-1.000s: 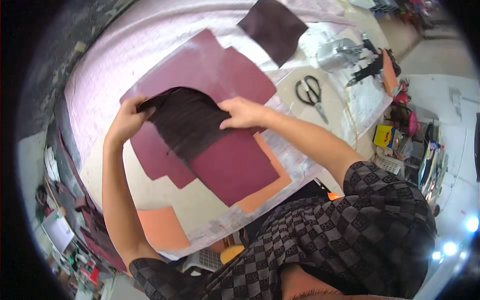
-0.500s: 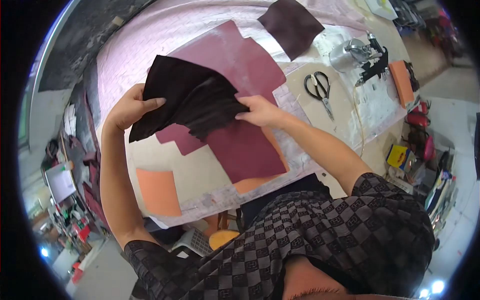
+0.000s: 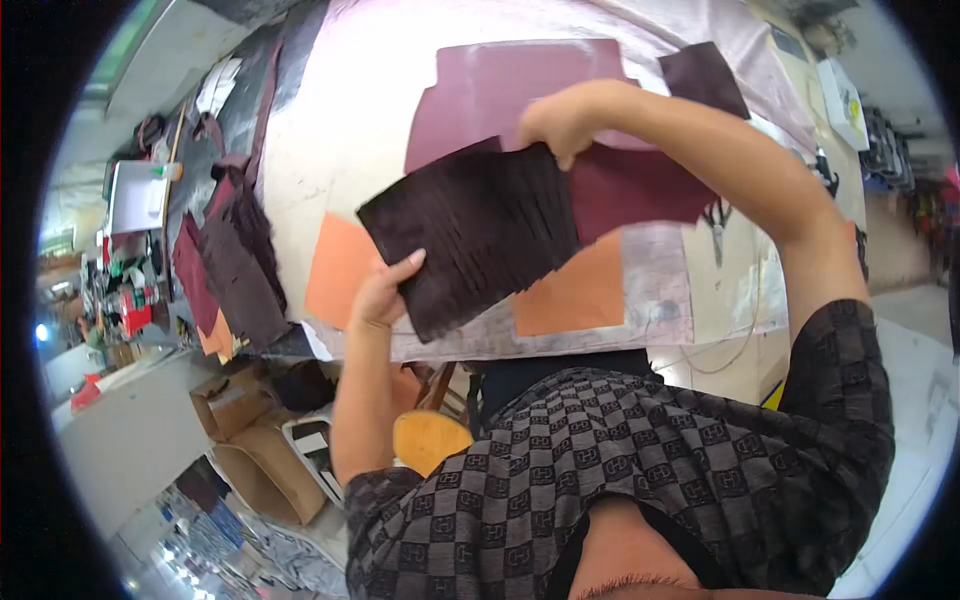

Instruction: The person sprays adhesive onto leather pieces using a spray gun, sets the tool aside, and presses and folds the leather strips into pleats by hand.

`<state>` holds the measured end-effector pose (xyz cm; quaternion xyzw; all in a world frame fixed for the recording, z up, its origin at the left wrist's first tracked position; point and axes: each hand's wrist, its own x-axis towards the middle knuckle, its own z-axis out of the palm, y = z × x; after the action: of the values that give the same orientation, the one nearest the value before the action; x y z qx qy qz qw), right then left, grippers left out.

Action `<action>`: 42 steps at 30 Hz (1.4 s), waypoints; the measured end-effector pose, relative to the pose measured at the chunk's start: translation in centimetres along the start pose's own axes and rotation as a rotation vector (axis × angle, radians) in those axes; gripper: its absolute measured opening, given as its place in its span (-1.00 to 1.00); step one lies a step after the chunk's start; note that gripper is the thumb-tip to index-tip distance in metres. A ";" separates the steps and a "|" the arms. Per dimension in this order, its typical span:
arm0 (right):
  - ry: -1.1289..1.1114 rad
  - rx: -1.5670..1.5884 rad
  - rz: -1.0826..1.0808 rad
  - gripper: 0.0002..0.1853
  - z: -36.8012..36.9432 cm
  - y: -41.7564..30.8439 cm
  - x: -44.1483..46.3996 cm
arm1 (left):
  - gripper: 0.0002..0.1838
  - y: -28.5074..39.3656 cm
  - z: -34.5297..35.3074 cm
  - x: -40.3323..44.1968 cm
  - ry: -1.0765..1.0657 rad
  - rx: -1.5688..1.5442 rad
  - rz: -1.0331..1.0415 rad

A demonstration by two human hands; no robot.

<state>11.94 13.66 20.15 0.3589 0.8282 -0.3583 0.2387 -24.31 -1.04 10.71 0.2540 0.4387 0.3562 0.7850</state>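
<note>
A very dark brown leather piece [image 3: 470,230], its face marked with many slit-like ridges, is held up over the table in both hands. My left hand [image 3: 385,290] grips its lower left edge, thumb on top and fingers hidden underneath. My right hand [image 3: 572,120] is bent over its upper right edge and closed there, slightly blurred. Beyond it lies a large maroon leather piece [image 3: 530,75]. A darker maroon piece [image 3: 650,190] shows to the right under my right forearm. Orange sheets lie nearby, one orange sheet [image 3: 335,270] beside my left hand and another orange sheet [image 3: 572,300] below the dark piece.
Scissors [image 3: 717,235] lie to the right, partly behind my forearm. A small dark leather piece [image 3: 705,80] is at the back right. Dark leather scraps [image 3: 240,265] hang over the left side. Cardboard boxes [image 3: 265,475] and a yellow stool seat [image 3: 430,440] stand below the table's front edge.
The view has turned left. The dark leather has been turned and spread flatter, now showing its ridged face. My right hand has moved from its right side to its upper edge.
</note>
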 end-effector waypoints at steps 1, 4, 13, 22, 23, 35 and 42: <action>-0.035 -0.104 -0.039 -0.44 -1.0 -1.1 3.4 | -0.31 -1.4 -1.4 -1.6 0.018 -0.014 -0.005; 0.037 -0.317 -0.202 -0.40 -2.7 -5.8 11.7 | -0.39 -6.0 -4.3 -4.3 0.282 -0.337 0.095; 0.860 0.420 -0.156 -0.80 13.7 -14.6 3.3 | -0.49 -12.5 -4.2 -24.2 0.037 1.219 -0.255; 0.902 1.576 0.531 -0.51 53.1 -23.3 -19.9 | -0.34 -38.2 -20.8 -36.7 0.433 -0.232 -0.425; 0.869 1.575 0.566 -0.52 52.1 -25.2 -20.1 | -0.42 -36.0 -20.1 -32.8 0.460 -0.060 -0.553; 0.450 1.467 0.689 -0.57 56.4 -27.3 -25.1 | -0.54 -29.4 -15.1 -33.8 0.369 0.303 -0.581; 0.306 1.431 0.789 -0.59 62.7 -28.4 -27.5 | -0.62 -22.3 -11.5 -28.6 0.210 0.587 -0.568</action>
<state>16.11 -59.75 10.63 0.7327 0.2371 -0.6356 -0.0541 -37.12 -36.15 3.83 0.2981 0.6517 0.0095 0.6974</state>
